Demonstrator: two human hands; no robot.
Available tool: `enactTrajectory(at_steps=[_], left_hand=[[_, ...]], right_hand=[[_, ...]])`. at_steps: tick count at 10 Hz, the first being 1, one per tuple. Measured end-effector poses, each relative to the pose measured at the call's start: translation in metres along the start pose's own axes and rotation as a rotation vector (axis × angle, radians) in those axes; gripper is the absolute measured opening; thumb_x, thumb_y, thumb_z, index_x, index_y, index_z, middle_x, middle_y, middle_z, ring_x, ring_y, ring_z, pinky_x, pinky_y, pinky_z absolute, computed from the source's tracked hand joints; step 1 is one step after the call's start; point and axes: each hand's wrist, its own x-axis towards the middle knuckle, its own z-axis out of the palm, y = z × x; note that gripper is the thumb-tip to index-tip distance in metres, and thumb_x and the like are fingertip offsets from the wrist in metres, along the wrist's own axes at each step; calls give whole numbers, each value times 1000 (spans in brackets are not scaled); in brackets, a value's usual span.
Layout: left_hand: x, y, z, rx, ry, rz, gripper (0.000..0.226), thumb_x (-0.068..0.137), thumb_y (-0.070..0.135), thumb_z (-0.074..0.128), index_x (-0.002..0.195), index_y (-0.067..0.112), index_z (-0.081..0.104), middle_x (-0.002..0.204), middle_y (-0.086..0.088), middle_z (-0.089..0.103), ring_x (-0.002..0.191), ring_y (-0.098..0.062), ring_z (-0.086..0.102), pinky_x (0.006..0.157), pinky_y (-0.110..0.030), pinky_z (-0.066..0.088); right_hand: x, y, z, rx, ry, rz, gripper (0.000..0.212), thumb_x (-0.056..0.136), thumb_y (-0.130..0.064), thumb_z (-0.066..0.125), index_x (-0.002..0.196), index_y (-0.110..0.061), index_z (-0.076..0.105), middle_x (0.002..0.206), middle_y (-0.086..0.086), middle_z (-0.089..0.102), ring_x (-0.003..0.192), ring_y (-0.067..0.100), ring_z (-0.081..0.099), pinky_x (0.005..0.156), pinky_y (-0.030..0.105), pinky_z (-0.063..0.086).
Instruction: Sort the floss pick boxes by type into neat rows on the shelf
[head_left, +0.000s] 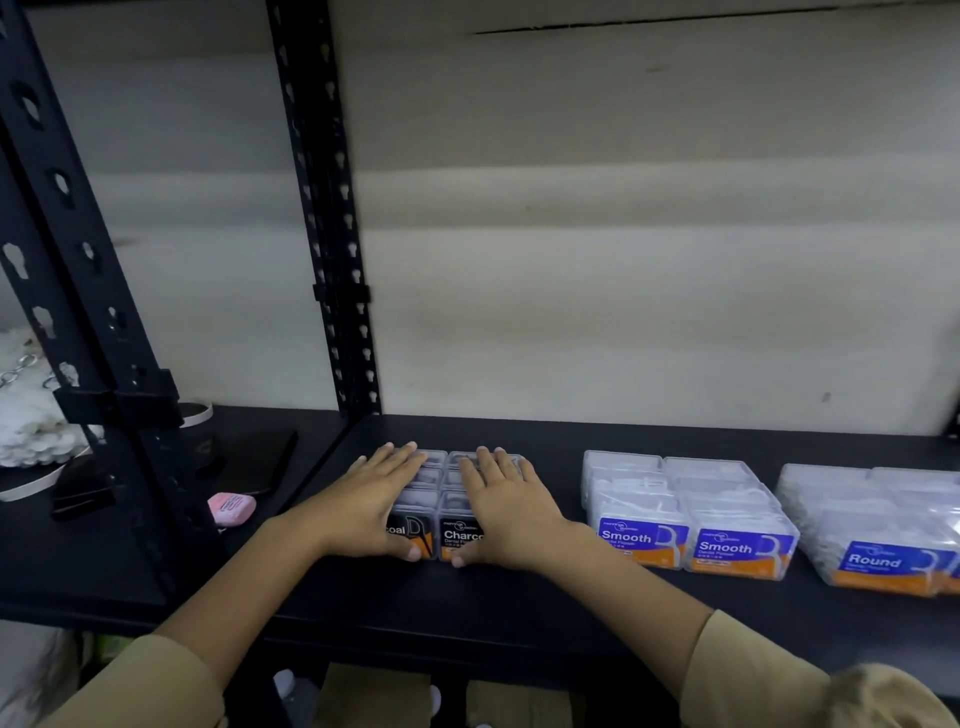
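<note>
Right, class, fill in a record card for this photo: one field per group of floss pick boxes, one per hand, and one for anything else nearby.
Charcoal boxes: left group, two columns, black labels
Smooth boxes: middle group, two columns, blue labels
Round boxes: right group, cut off by frame
Left hand: flat on Charcoal boxes' left column
Right hand: flat on their right column
Other: small pink item, further left
</note>
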Motion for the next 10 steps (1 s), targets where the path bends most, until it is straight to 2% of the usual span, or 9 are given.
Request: enactTrajectory(at_steps=[5, 8, 9, 10], left_hand=[[17, 5, -3, 54, -16, -17, 113, 75, 56, 66, 149, 20, -11, 159, 3, -15, 146, -16, -15, 118, -40, -6], [11, 9, -11, 114, -29, -53, 115, 72, 59, 67, 149, 25, -10, 159, 4, -13, 146, -18, -15, 115, -53, -10], [5, 14, -15, 66, 22, -54, 112, 72, 58, 67, 148, 32, -10, 159, 5, -13, 146, -18, -15, 115, -53, -10], [-4, 25, -12, 24, 89, -5, 105, 75, 53, 68, 147, 39, -7, 159, 9, -11, 146, -16, -16, 115, -50, -9]], right_hand=[[12, 16, 3, 13, 34, -8, 107, 76, -53, 66, 149, -9, 0, 158, 17, -1, 146, 32, -1, 120, 42, 3], [9, 22, 1, 41, 26, -6, 100, 80, -58, 58, 149, -16, -1, 159, 11, -3, 147, 27, -5, 119, 47, -1], [-3, 24, -1, 104, 76, -18, 95, 82, -59, 54, 149, -17, 3, 159, 8, 3, 147, 25, -2, 118, 46, 0], [-19, 27, -1, 137, 205, -41, 84, 84, -54, 54, 149, -18, 12, 157, 5, 15, 146, 22, 7, 118, 45, 3]])
